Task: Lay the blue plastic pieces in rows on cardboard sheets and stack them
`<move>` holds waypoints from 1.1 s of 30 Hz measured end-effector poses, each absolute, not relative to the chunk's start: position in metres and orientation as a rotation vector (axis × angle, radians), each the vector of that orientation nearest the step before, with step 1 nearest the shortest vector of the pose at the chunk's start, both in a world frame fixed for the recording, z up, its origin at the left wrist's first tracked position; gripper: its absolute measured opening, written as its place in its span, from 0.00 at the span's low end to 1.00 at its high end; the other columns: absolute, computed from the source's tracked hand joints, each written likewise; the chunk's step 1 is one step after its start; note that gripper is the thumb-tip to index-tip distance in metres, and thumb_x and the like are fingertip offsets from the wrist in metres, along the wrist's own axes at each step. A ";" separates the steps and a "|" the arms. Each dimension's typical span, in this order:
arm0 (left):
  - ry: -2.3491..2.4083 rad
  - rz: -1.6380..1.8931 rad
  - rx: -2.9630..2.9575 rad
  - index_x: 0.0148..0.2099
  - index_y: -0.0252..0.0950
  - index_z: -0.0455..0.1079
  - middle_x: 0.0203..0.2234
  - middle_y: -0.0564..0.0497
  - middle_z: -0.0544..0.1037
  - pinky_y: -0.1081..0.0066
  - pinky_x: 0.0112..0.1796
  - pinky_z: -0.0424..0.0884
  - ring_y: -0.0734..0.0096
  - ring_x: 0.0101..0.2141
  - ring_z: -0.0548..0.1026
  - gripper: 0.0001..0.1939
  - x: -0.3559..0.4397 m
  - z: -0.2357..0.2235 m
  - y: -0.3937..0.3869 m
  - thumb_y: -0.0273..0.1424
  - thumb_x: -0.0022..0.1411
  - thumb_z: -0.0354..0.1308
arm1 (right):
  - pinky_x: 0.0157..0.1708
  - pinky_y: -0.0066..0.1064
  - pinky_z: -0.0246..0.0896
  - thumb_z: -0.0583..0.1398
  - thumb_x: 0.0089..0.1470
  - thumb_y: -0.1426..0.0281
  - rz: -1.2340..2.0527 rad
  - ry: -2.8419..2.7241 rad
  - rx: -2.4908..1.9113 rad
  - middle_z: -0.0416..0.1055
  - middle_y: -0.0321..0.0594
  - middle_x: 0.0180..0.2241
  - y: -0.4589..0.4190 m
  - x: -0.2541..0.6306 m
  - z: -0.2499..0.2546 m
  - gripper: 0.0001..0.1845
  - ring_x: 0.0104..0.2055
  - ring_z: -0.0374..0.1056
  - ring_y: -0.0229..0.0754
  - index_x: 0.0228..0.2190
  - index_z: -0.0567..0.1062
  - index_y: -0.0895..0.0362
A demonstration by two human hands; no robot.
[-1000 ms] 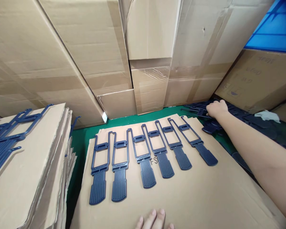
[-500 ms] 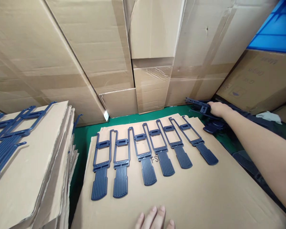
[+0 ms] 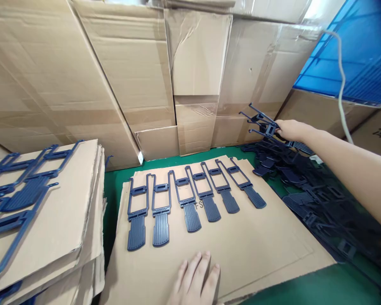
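Note:
My left hand (image 3: 195, 281) lies on the cardboard sheet (image 3: 241, 245) near its front, fingers spread and nothing held. Beyond its fingertips a row of several dark blue plastic brackets (image 3: 182, 181) lies on the sheet, each with an open hooked frame and a ribbed flat tongue toward me. At the far right my right hand (image 3: 290, 129) is closed on dark blue plastic brackets (image 3: 263, 123), their hooked ends pointing left. I cannot tell how many it grips. Beneath it spreads a tangled heap of the same brackets (image 3: 300, 173).
On the left stands a stack of cardboard sheets (image 3: 66, 212) with more blue brackets (image 3: 28, 182) on top. Large cardboard boxes (image 3: 123, 67) wall off the back. A blue crate (image 3: 352, 63) and a pale cable (image 3: 341, 80) are at upper right. The table surface (image 3: 292, 292) is green.
My right hand has lifted the brackets up off the heap, and more of their hooked ends show. My left hand still rests on the sheet. The view has shifted up and right.

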State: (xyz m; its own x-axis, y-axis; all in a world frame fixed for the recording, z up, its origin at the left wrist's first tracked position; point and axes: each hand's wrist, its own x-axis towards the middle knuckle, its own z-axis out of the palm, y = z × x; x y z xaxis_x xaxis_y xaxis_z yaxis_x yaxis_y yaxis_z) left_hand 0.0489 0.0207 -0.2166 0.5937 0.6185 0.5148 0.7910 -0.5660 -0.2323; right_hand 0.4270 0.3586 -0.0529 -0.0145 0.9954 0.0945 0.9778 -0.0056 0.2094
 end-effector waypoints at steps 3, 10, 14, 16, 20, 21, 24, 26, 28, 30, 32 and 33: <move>-1.200 -0.542 -2.398 0.50 0.42 0.65 0.47 0.54 0.72 0.73 0.41 0.68 0.71 0.44 0.70 0.22 0.050 -0.207 0.019 0.45 0.58 0.48 | 0.35 0.31 0.54 0.46 0.58 0.70 0.466 2.228 2.220 0.65 0.55 0.41 0.334 0.414 -0.029 0.14 0.41 0.63 0.47 0.44 0.61 0.63; -1.374 -0.590 -2.512 0.51 0.40 0.64 0.48 0.51 0.71 0.63 0.43 0.71 0.63 0.46 0.70 0.19 0.058 -0.193 0.006 0.38 0.57 0.50 | 0.30 0.29 0.54 0.46 0.57 0.70 0.568 2.523 2.389 0.66 0.54 0.33 0.265 0.364 0.012 0.13 0.34 0.63 0.45 0.39 0.62 0.66; -1.509 -0.577 -2.660 0.55 0.39 0.58 0.51 0.50 0.67 0.61 0.47 0.69 0.65 0.50 0.66 0.20 0.054 -0.185 0.003 0.34 0.61 0.45 | 0.31 0.28 0.55 0.48 0.57 0.67 0.463 2.651 2.281 0.67 0.50 0.32 0.217 0.328 0.027 0.12 0.34 0.63 0.45 0.38 0.64 0.63; -1.612 -0.727 -2.710 0.57 0.38 0.56 0.52 0.49 0.66 0.64 0.48 0.68 0.67 0.51 0.65 0.20 0.053 -0.183 0.002 0.33 0.62 0.44 | 0.34 0.28 0.55 0.50 0.57 0.66 0.358 2.708 2.251 0.67 0.46 0.32 0.192 0.309 0.031 0.11 0.36 0.64 0.45 0.38 0.65 0.61; -1.901 -1.240 -2.878 0.60 0.40 0.48 0.54 0.46 0.63 0.68 0.49 0.66 0.69 0.52 0.65 0.25 0.054 -0.184 -0.002 0.37 0.63 0.44 | 0.34 0.28 0.57 0.53 0.55 0.64 -0.028 2.858 2.213 0.68 0.38 0.32 0.143 0.271 0.033 0.09 0.36 0.64 0.41 0.34 0.67 0.56; -1.962 -1.420 -2.947 0.62 0.41 0.44 0.55 0.45 0.61 0.67 0.50 0.64 0.68 0.52 0.64 0.28 0.055 -0.184 -0.004 0.39 0.62 0.46 | 0.33 0.27 0.58 0.54 0.54 0.63 -0.172 2.900 2.190 0.68 0.37 0.31 0.131 0.262 0.032 0.09 0.34 0.65 0.39 0.32 0.67 0.56; -1.996 -2.014 -3.151 0.63 0.41 0.36 0.58 0.41 0.55 0.63 0.52 0.61 0.61 0.55 0.60 0.43 0.061 -0.181 -0.011 0.49 0.53 0.52 | 0.30 0.27 0.58 0.54 0.53 0.63 -0.723 3.027 2.099 0.68 0.35 0.26 0.101 0.238 0.023 0.10 0.28 0.64 0.37 0.30 0.68 0.57; -1.930 -2.355 -3.190 0.63 0.41 0.36 0.58 0.40 0.53 0.63 0.50 0.62 0.56 0.55 0.58 0.49 0.066 -0.177 -0.018 0.52 0.46 0.57 | 0.28 0.27 0.57 0.54 0.52 0.63 -1.062 3.103 2.031 0.67 0.35 0.24 0.086 0.225 0.012 0.10 0.26 0.63 0.36 0.31 0.68 0.58; -1.926 -2.585 -3.123 0.62 0.41 0.42 0.53 0.40 0.62 0.65 0.44 0.65 0.58 0.49 0.64 0.46 0.071 -0.172 -0.026 0.49 0.47 0.58 | 0.26 0.26 0.56 0.56 0.51 0.64 -1.291 3.118 2.035 0.65 0.34 0.22 0.077 0.217 -0.004 0.10 0.24 0.61 0.35 0.30 0.68 0.59; -2.054 -2.729 -2.995 0.60 0.39 0.50 0.38 0.44 0.70 0.70 0.35 0.67 0.69 0.35 0.70 0.35 0.073 -0.167 -0.033 0.44 0.53 0.56 | 0.24 0.25 0.55 0.57 0.49 0.63 -1.543 3.066 2.081 0.63 0.33 0.21 0.073 0.212 -0.022 0.12 0.23 0.59 0.34 0.28 0.68 0.60; -2.272 -2.789 -2.861 0.57 0.37 0.55 0.26 0.51 0.68 0.74 0.26 0.64 0.78 0.23 0.65 0.28 0.072 -0.163 -0.039 0.40 0.56 0.54 | 0.25 0.25 0.56 0.59 0.47 0.61 -2.007 2.970 2.016 0.63 0.32 0.21 0.071 0.210 -0.041 0.13 0.23 0.60 0.34 0.28 0.68 0.60; -2.381 -2.791 -2.809 0.57 0.36 0.56 0.24 0.53 0.66 0.75 0.23 0.62 0.80 0.21 0.61 0.28 0.070 -0.162 -0.042 0.39 0.56 0.54 | 0.25 0.25 0.57 0.59 0.46 0.60 -2.304 2.877 1.938 0.63 0.32 0.22 0.070 0.211 -0.051 0.14 0.24 0.61 0.34 0.29 0.68 0.60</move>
State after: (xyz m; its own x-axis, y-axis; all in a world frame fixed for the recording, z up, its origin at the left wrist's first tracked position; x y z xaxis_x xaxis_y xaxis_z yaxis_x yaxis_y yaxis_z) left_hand 0.0701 -0.0424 -0.1616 0.3116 0.9436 -0.1122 -0.2595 0.1981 0.9452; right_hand 0.2105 0.0704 -0.0507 -0.1916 0.9613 0.1980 0.0170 0.2049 -0.9786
